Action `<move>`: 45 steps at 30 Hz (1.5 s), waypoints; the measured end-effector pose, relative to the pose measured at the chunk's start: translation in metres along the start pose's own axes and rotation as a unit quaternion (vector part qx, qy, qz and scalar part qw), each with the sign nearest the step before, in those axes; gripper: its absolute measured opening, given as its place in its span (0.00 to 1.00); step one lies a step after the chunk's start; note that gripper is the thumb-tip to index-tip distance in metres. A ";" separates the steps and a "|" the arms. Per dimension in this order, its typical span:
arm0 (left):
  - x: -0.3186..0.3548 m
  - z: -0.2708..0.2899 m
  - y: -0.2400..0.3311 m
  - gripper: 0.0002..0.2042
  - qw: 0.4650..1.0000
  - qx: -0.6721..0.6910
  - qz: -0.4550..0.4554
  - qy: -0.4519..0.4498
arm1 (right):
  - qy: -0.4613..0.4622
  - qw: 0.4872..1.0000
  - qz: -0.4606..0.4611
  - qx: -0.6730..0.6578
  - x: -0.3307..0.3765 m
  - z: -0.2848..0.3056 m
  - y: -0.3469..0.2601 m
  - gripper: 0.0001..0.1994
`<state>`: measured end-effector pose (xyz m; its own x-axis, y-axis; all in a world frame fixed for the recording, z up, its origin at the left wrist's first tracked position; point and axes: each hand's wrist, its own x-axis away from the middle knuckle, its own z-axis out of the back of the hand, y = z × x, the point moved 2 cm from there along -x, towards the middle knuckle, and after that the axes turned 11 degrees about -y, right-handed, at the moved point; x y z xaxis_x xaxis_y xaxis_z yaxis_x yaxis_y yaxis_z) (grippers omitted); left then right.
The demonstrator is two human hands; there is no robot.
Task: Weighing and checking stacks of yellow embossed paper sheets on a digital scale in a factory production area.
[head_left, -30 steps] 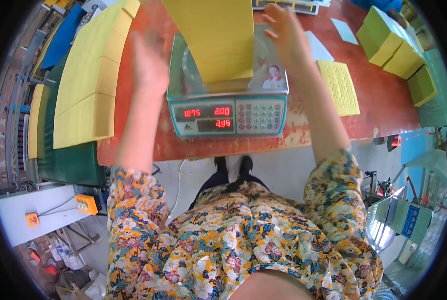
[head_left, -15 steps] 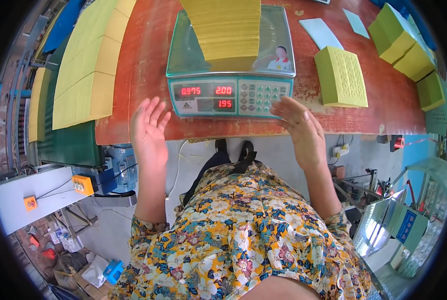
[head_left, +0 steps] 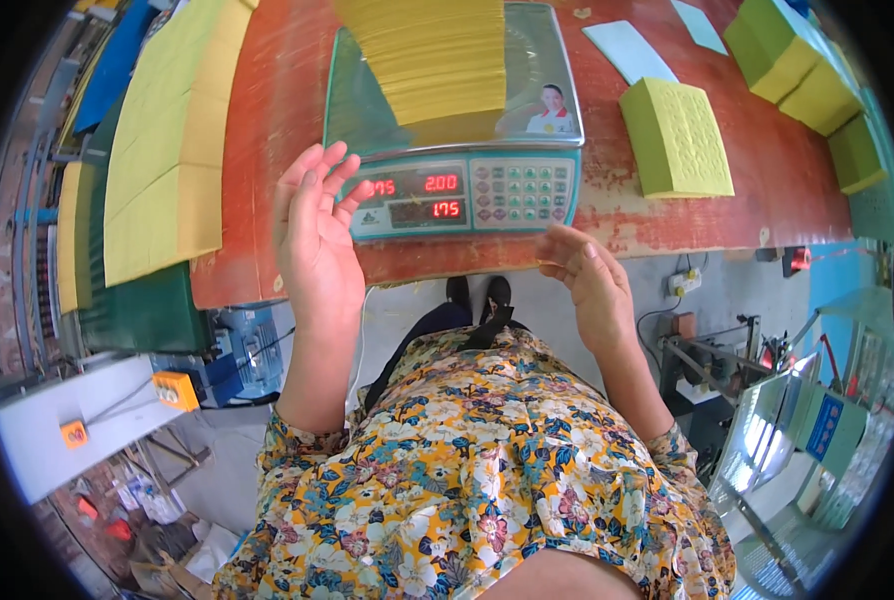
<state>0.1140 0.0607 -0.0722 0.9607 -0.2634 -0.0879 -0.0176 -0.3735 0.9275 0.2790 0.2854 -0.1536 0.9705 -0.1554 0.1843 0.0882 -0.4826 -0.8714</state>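
Yellow stack [head_left: 432, 65] lies on the scale [head_left: 522, 190] — beyond left hand [head_left: 322, 245] and right hand [head_left: 597, 290], both empty, fingers loosely parted.

My left hand [head_left: 322, 250] and right hand [head_left: 597, 292], both empty, hover before a digital scale [head_left: 469, 195] bearing a stack of yellow sheets [head_left: 435, 62] at 12 o'clock.
The left, at 10 o'clock, covers part of the red-lit display [head_left: 441, 196]; the right, at 3, hangs near the edge of the red table [head_left: 767, 208]. A row of yellow stacks [head_left: 170, 145] lies at 10, a yellow block [head_left: 677, 140] at 2, a pale blue sheet [head_left: 627, 50] at 1.
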 end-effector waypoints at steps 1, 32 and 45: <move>-0.003 -0.007 0.002 0.14 0.999 -0.022 -0.009 -0.024 | 0.008 1.000 0.001 0.004 0.004 -0.002 0.001 0.23; -0.010 -0.322 -0.156 0.09 0.637 -0.602 -0.241 -0.418 | 0.058 0.997 -0.009 -0.048 0.094 0.194 -0.060 0.15; 0.006 -0.321 -0.135 0.05 0.693 -0.554 -0.298 -0.352 | 0.048 0.994 0.020 -0.093 0.078 0.210 -0.097 0.16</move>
<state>0.2113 0.3949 -0.0810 0.3255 -0.8708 -0.3685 0.9224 0.2069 0.3261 0.3931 0.5012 -0.1502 0.9460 -0.2540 0.2013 -0.0014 -0.6243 -0.7812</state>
